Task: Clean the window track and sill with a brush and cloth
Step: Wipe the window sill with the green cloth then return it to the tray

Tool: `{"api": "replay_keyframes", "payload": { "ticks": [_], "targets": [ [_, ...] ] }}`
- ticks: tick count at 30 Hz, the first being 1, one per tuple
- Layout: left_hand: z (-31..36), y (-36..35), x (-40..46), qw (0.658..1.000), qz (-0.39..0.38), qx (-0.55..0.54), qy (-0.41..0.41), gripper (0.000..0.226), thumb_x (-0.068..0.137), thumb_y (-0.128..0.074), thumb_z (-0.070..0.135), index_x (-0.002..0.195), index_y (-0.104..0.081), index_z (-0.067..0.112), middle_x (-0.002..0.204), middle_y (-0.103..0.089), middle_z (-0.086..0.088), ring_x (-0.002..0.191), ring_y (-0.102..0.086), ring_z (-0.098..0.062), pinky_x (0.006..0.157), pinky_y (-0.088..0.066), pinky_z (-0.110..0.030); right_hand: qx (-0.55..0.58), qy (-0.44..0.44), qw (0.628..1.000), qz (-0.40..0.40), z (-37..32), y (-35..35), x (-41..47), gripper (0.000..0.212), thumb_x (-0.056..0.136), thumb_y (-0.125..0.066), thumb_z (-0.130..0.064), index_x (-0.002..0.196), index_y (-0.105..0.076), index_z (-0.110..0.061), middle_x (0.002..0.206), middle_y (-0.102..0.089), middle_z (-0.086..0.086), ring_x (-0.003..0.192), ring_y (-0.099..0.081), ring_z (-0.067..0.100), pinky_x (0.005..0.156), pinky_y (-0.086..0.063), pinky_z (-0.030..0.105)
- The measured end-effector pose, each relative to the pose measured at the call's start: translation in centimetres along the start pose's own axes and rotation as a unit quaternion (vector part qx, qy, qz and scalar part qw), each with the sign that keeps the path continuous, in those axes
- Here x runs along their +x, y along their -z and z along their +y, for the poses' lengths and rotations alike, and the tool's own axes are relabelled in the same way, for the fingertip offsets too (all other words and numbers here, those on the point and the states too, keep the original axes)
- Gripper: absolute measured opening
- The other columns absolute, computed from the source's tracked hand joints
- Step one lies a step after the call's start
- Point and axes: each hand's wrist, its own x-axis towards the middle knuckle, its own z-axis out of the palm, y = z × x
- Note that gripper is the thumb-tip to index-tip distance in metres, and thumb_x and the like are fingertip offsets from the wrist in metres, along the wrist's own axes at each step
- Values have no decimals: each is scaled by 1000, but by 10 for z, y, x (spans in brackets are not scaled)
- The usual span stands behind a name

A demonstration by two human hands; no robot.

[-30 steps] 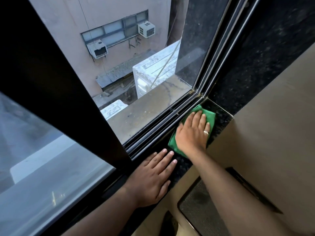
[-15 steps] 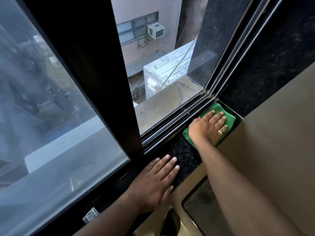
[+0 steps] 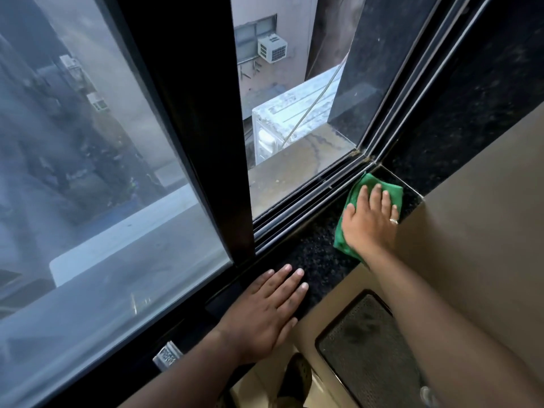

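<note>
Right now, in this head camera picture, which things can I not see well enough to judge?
- Green cloth: most of it lies under the right hand, so its dirt cannot be judged.
- Window track: its grooves are dark and narrow; dust inside is too small to tell.
- Sill: the near part is covered by the flat left hand.
- Brush: none appears in the head view.

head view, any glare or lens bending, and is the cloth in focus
Head view: the pane at left is hazy with pale reflections; the frame and track rails bow from wide-angle distortion; the green cloth under the right hand is sharp; the left hand lies in dimmer light on the sill.
</note>
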Motion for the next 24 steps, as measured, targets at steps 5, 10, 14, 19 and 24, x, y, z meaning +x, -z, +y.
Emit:
{"api": "replay_keyframes", "payload": {
  "ticks": [5,10,14,19,24],
  "targets": [
    [0,-5,1,1000,-8,2,1,59,104,-25,42,156,-20,15,163,-11,-8,151,-3,-27,118,-4,-43,57,-96,994,-4,-56,-6,-31,66,98,-30,-37,155,-20,-6,164,-8,18,151,-3,34,120,-3,51],
    [-2,-6,-1,1000,-3,-4,-2,59,103,-25,42,155,-22,15,163,-14,-8,151,-4,-27,119,-6,-44,-23,216,974,-56,3,-6,-66,70,97,-16,-52,156,-15,-15,166,-6,9,153,1,25,122,1,44],
    [0,-10,-4,1000,5,-12,-6,59,103,-25,42,155,-22,14,163,-14,-9,151,-5,-27,117,-7,-43,-45,227,971,-60,37,-1,-37,68,97,-13,-53,157,-10,-22,166,-1,4,152,4,19,122,5,40],
    [-1,-13,-6,1000,7,-8,-7,59,103,-25,42,155,-23,14,163,-14,-9,151,-6,-27,118,-8,-44,39,-72,997,10,-45,-14,-43,63,97,-32,-38,154,-25,-11,164,-15,14,151,-10,32,121,-6,51],
    [-1,-11,-11,1000,6,-12,-7,58,103,-25,43,154,-25,15,162,-16,-8,151,-7,-26,118,-8,-43,17,24,1000,-11,-50,-13,-77,65,99,-28,-41,154,-21,-7,164,-12,19,151,-6,34,120,-4,50]
  ]
}}
